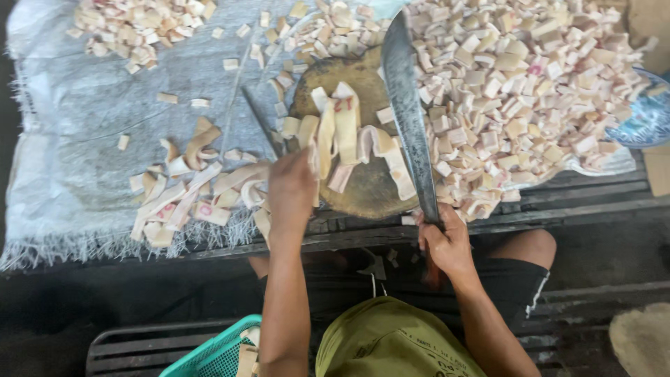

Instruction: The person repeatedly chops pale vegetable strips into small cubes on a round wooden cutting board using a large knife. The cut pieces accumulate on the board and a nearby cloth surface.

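Head view, left hand (292, 190) grip pinning pale strips (347, 126), right hand (445, 243) grasping cleaver (408, 112), teal basket (222, 352) below.

The knife handle (434, 269) is hidden inside the right hand (447, 244). The left hand (292, 192) hides the ends of the pale strips (335, 132) it holds. The blue bowl (645, 119) and green basket (216, 352) are cut off by the picture's edges.
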